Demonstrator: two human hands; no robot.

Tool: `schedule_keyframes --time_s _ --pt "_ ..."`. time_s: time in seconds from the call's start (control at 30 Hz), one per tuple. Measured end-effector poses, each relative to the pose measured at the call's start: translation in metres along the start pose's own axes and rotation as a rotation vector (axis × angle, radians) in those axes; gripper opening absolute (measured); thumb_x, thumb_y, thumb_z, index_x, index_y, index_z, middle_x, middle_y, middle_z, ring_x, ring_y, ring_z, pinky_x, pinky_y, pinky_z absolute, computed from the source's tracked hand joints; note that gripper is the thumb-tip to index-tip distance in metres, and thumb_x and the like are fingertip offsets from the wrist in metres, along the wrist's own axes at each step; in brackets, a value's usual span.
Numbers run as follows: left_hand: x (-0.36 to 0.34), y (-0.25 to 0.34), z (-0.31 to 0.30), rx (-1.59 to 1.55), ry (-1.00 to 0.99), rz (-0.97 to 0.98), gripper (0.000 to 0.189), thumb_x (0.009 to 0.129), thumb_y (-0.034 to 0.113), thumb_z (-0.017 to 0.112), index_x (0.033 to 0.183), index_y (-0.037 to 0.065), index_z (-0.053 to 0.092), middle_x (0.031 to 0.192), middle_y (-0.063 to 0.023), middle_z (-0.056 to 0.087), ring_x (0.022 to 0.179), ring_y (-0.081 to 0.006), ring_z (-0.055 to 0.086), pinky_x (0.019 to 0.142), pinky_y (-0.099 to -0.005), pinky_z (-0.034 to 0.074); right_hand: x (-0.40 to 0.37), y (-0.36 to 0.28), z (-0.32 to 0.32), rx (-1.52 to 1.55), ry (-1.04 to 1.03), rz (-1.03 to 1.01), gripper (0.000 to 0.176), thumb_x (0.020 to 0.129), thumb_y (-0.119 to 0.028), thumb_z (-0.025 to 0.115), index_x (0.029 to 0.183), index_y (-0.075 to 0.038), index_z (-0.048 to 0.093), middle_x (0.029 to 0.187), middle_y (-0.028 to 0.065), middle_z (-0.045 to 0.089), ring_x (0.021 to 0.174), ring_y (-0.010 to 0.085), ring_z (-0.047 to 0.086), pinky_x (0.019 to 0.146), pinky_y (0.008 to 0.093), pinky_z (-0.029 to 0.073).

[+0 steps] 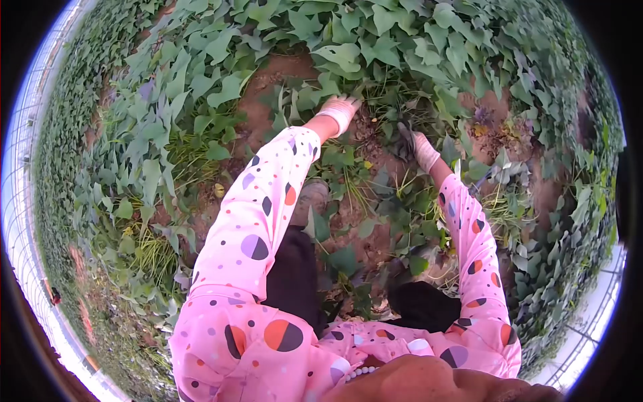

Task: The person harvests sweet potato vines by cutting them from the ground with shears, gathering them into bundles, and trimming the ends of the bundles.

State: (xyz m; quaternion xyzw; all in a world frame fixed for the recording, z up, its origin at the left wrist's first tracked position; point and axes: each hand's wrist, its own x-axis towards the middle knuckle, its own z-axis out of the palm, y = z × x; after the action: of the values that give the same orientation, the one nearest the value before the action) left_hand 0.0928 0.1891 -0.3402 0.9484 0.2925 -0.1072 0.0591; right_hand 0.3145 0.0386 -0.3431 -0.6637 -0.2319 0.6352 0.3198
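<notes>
My left hand, in a pale glove, reaches into the leafy vines in front of me. Its fingers appear bent around the stems, with the tips partly hidden by leaves. To its right and a little nearer me is my right hand, in a glove that is pale at the back and dark over the fingers. Those dark fingers look stretched out, low among the stems, and I see nothing held in them. Between the two hands a patch of brown soil shows.
Dense green lobed leaves spread on all sides. Bare soil lies left of my left hand. A shoe stands among the vines below it. Purplish, withered leaves lie to the right. Pale framework curves along the left edge.
</notes>
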Motion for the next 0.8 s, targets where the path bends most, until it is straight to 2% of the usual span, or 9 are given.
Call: schedule_keyframes --time_s 0.07,0.13,0.33,0.4,0.5,0.53,0.6,0.67,0.8 --pt "0.011 0.000 -0.020 0.190 -0.256 -0.043 0.048 0.075 0.009 0.066 0.122 0.013 0.058 0.114 -0.0082 0.065 0.111 -0.0256 0.058 0.093 -0.0373 0.046 0.002 0.007 0.003 0.067 -0.189 0.011 0.061 0.083 -0.065 0.057 0.084 -0.004 0.068 0.061 0.0038 0.063 0.044 0.0135 0.055 0.041 0.0242 0.042" --pt "0.019 -0.008 0.001 0.181 -0.016 -0.025 0.030 0.076 0.012 0.066 0.106 0.012 0.067 0.108 -0.0060 0.069 0.104 -0.0240 0.063 0.086 -0.0330 0.048 0.004 0.018 0.016 0.133 -0.305 0.068 0.066 0.086 -0.065 0.051 0.086 -0.001 0.067 0.061 0.0037 0.062 0.046 0.0143 0.056 0.042 0.0254 0.045" --pt "0.019 -0.003 -0.001 0.233 -0.123 -0.190 0.022 0.083 0.023 0.056 0.099 0.020 0.070 0.100 -0.0053 0.071 0.099 -0.0256 0.065 0.080 -0.0327 0.048 -0.008 0.021 0.051 0.285 -0.562 0.271 0.069 0.086 -0.067 0.047 0.090 0.000 0.064 0.066 0.0060 0.062 0.050 0.0157 0.056 0.044 0.0276 0.042" --pt "0.011 -0.003 -0.002 0.205 -0.192 -0.170 0.026 0.085 0.029 0.050 0.099 0.020 0.070 0.101 -0.0074 0.070 0.100 -0.0245 0.065 0.081 -0.0342 0.047 0.012 0.036 0.056 0.396 -0.562 0.341 0.070 0.085 -0.069 0.048 0.088 -0.001 0.064 0.066 0.0058 0.062 0.050 0.0158 0.056 0.042 0.0277 0.040" --pt "-0.002 0.000 0.013 0.105 0.244 -0.149 0.026 0.078 0.030 0.058 0.093 0.014 0.072 0.102 -0.0125 0.069 0.099 -0.0256 0.065 0.082 -0.0359 0.049 0.016 0.031 0.059 0.415 -0.570 0.291 0.070 0.085 -0.069 0.048 0.090 -0.001 0.063 0.067 0.0055 0.062 0.050 0.0160 0.056 0.041 0.0269 0.039" --pt "0.000 0.000 0.019 0.107 0.240 -0.145 0.026 0.078 0.030 0.058 0.093 0.014 0.072 0.102 -0.0125 0.069 0.099 -0.0256 0.065 0.082 -0.0359 0.049 0.014 0.027 0.060 0.419 -0.561 0.264 0.070 0.086 -0.068 0.047 0.090 -0.001 0.063 0.066 0.0054 0.061 0.050 0.0157 0.055 0.040 0.0264 0.038" --pt "-0.008 0.017 -0.018 -0.086 -0.388 -0.305 0.036 0.079 0.034 0.057 0.098 0.008 0.071 0.107 -0.0168 0.067 0.103 -0.0301 0.063 0.088 -0.0383 0.049 0.022 0.028 0.060 0.436 -0.546 0.280 0.061 0.087 -0.062 0.052 0.088 -0.002 0.062 0.065 0.0049 0.060 0.048 0.0145 0.053 0.040 0.0255 0.037" --pt "-0.018 0.017 -0.034 -0.220 -0.429 -0.320 0.044 0.079 0.036 0.057 0.104 0.001 0.067 0.110 -0.0196 0.065 0.105 -0.0336 0.061 0.091 -0.0395 0.048 0.026 0.029 0.070 0.241 -0.183 0.059 0.049 0.088 -0.052 0.058 0.084 -0.004 0.061 0.065 0.0042 0.059 0.046 0.0131 0.050 0.041 0.0255 0.036" --pt "-0.031 -0.021 -0.009 -0.425 -0.160 -0.496 0.044 0.078 0.037 0.059 0.100 0.000 0.068 0.103 -0.0218 0.066 0.098 -0.0353 0.063 0.086 -0.0403 0.050 0.000 0.017 0.045 -0.029 -0.109 -0.063 0.040 0.089 -0.047 0.059 0.080 -0.008 0.061 0.064 0.0023 0.059 0.046 0.0126 0.049 0.042 0.0271 0.035"
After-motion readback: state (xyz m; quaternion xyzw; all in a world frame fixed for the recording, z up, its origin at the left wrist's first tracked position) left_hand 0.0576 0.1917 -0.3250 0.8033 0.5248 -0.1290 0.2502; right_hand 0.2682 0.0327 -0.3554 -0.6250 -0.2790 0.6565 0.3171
